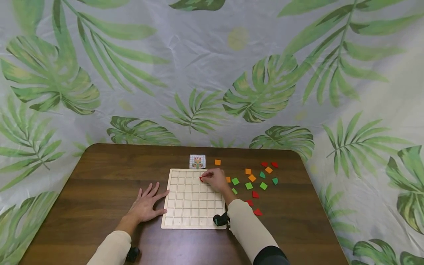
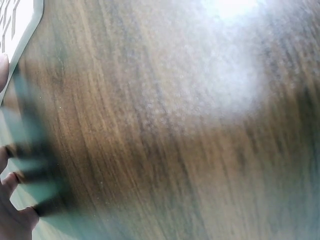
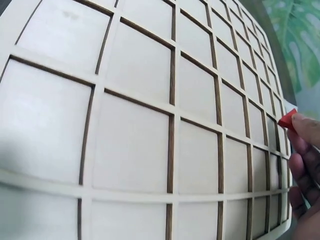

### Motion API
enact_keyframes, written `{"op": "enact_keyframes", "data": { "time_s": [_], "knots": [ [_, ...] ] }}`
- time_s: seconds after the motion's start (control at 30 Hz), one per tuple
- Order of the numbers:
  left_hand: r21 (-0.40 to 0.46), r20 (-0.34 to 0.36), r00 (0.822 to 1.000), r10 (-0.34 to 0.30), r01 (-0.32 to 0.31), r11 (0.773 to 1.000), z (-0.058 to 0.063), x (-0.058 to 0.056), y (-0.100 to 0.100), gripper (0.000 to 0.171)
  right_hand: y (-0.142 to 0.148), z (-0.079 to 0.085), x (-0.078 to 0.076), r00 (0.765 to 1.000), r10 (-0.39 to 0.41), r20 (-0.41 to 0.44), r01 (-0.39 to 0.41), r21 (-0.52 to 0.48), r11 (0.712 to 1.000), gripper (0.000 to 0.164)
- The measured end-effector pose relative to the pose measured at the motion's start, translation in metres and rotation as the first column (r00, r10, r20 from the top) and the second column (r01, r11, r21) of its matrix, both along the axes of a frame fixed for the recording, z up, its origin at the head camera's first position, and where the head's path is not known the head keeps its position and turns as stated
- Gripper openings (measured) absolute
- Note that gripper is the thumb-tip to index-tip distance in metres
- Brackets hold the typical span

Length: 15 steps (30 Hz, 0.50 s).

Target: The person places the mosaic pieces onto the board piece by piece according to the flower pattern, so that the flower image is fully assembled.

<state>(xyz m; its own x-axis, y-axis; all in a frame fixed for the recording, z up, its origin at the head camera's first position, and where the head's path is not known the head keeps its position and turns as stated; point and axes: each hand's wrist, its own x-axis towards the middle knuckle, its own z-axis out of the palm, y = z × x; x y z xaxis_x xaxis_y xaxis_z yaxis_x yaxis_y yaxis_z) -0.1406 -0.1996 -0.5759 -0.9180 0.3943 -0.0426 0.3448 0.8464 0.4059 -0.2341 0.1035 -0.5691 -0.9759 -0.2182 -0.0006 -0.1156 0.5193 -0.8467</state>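
Note:
A pale wooden grid board (image 1: 186,201) with square recesses lies on the brown table. Over its far side, the right hand (image 1: 216,179) pinches a small red piece (image 3: 287,120) between thumb and fingertips. The left hand (image 1: 145,205) rests on the table with fingers spread, thumb and index fingertips at the board's left edge. Just beyond the board lies a pattern card (image 1: 197,161) printed with a coloured grid design. In the left wrist view, only some fingertips (image 2: 30,216) and a corner of the board show.
Loose orange squares (image 1: 248,171), green squares (image 1: 248,186), red pieces (image 1: 255,194) and dark green pieces (image 1: 275,181) lie scattered right of the board. One orange square (image 1: 217,162) sits beside the card. A leaf-patterned cloth (image 1: 198,73) hangs behind the table (image 1: 99,184).

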Motion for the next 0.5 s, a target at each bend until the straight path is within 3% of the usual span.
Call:
{"op": "enact_keyframes", "data": {
  "time_s": [0.3,0.5],
  "knots": [
    [-0.011,0.026,1.0,-0.002,0.002,1.0,0.002,0.0,0.0,0.072,-0.016,0.001,0.003,1.0,-0.017,0.023,0.019,-0.063,0.998,0.005],
    [-0.002,0.024,1.0,0.005,-0.005,1.0,0.002,0.0,0.0,0.071,-0.021,-0.005,0.002,0.999,-0.038,0.025,0.039,-0.038,0.999,0.007]
  ]
}}
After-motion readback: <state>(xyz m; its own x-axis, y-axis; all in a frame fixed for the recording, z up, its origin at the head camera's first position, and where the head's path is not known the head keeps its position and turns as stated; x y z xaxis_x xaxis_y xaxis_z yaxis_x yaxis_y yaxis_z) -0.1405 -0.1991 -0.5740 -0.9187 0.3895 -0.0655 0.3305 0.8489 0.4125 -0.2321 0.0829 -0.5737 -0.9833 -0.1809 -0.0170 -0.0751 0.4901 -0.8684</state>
